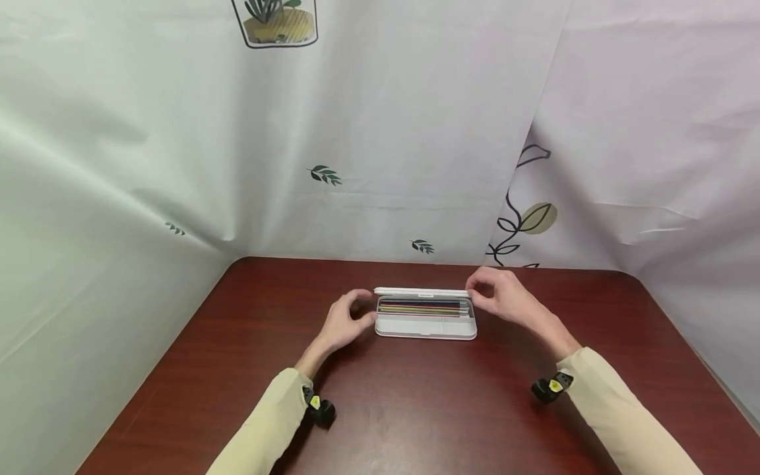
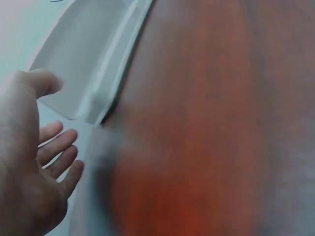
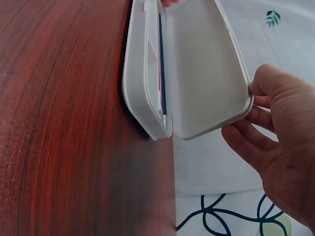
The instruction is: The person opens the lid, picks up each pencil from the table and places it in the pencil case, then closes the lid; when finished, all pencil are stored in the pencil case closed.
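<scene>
A white pencil case [image 1: 410,326] lies on the table with its lid [image 3: 204,69] raised at the back. Several pencils [image 1: 421,308] lie side by side in its rear part. My right hand [image 1: 505,295] pinches the lid's right corner between thumb and fingers, plain in the right wrist view. At the case's left end is my left hand [image 1: 344,322], its thumb beside the edge. The left wrist view has that hand with fingers apart and loosely bent, the thumb overlapping the lid's corner; whether it touches cannot be told.
The case stands toward the back of a dark red-brown wooden table [image 1: 415,409]. Behind it hangs a pale cloth [image 1: 386,132] printed with leaves, which also runs along both sides. A small dark device sits at each wrist, over light yellow sleeves [image 1: 267,415].
</scene>
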`<state>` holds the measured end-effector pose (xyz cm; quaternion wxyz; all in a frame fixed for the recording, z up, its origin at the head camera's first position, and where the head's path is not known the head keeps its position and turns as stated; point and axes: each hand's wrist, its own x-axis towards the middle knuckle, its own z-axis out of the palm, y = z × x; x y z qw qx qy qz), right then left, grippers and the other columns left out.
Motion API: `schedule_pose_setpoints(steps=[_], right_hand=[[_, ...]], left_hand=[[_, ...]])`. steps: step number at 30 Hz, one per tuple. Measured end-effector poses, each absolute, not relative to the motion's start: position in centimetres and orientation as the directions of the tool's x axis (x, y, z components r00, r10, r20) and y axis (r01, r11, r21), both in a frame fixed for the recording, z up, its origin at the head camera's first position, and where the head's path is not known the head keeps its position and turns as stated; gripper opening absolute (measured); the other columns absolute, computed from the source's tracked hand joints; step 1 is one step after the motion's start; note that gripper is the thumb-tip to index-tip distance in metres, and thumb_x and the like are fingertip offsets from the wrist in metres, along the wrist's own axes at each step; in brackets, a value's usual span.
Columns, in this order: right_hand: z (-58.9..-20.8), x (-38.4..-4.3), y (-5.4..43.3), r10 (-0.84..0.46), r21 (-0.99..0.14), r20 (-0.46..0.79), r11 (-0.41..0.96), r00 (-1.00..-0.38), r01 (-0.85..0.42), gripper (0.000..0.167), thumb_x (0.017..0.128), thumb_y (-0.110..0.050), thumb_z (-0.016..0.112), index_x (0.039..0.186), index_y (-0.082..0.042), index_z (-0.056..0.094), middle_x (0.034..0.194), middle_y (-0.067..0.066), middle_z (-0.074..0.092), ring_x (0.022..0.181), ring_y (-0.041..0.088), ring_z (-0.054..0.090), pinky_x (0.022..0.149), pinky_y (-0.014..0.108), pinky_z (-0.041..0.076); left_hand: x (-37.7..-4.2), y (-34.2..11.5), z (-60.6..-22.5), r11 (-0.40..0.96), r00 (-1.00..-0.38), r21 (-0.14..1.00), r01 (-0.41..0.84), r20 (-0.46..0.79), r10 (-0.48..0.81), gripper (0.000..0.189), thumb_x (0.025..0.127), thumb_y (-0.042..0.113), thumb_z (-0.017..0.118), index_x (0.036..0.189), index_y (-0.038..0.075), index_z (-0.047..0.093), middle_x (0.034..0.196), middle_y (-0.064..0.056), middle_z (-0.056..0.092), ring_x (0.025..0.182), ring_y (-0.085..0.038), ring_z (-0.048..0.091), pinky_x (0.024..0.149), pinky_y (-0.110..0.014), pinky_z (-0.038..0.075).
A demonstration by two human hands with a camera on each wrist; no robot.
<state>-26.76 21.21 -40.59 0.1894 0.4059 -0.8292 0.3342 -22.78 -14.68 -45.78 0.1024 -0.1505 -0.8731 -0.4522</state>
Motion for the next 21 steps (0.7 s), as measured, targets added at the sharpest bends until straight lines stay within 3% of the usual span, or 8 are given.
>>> schedule_pose_setpoints(steps=[4, 7, 14, 21], right_hand=[[-40.5, -26.5, 21.4, -0.559, -0.395, 0.583, 0.439, -0.589, -0.807, 0.02, 0.077, 0.007, 0.071, 0.084, -0.011, 0.067, 0.083, -0.005, 0.063, 0.072, 0.019, 0.061, 0.063, 0.034, 0.051], [-40.6, -26.4, 21.4, -0.572, -0.383, 0.582, 0.435, -0.578, -0.815, 0.019, 0.077, 0.007, 0.072, 0.084, -0.01, 0.067, 0.083, -0.004, 0.063, 0.073, 0.014, 0.06, 0.064, 0.031, 0.051], [-40.8, -26.1, 21.5, -0.592, -0.383, 0.57, 0.423, -0.57, -0.821, 0.018, 0.077, 0.005, 0.072, 0.085, -0.011, 0.066, 0.084, -0.004, 0.063, 0.073, 0.014, 0.06, 0.063, 0.03, 0.051], [-40.9, -25.9, 21.5, -0.612, -0.398, 0.534, 0.426, -0.583, -0.812, 0.019, 0.078, 0.007, 0.071, 0.087, -0.01, 0.068, 0.086, 0.001, 0.065, 0.074, 0.013, 0.058, 0.064, 0.028, 0.05]], left_hand=[[-23.3, -14.2, -44.4, 0.466, -0.899, 0.778, 0.421, 0.426, 0.101, 0.026, 0.087, 0.006, 0.074, 0.112, 0.001, 0.068, 0.108, -0.01, 0.07, 0.1, -0.027, 0.065, 0.088, -0.047, 0.05], [-23.6, -13.7, -43.3, 0.442, -0.873, 0.761, 0.475, 0.47, 0.131, 0.02, 0.088, 0.005, 0.073, 0.108, 0.002, 0.07, 0.104, -0.008, 0.071, 0.097, -0.025, 0.065, 0.086, -0.045, 0.051], [-24.0, -12.9, -42.3, 0.469, -0.857, 0.719, 0.513, 0.457, 0.238, 0.009, 0.088, 0.005, 0.073, 0.095, 0.009, 0.075, 0.096, 0.002, 0.07, 0.095, -0.017, 0.064, 0.086, -0.035, 0.047], [-24.1, -13.0, -42.5, 0.452, -0.848, 0.717, 0.53, 0.442, 0.292, 0.012, 0.084, -0.001, 0.074, 0.089, 0.01, 0.075, 0.093, 0.002, 0.069, 0.09, -0.017, 0.064, 0.084, -0.035, 0.049]])
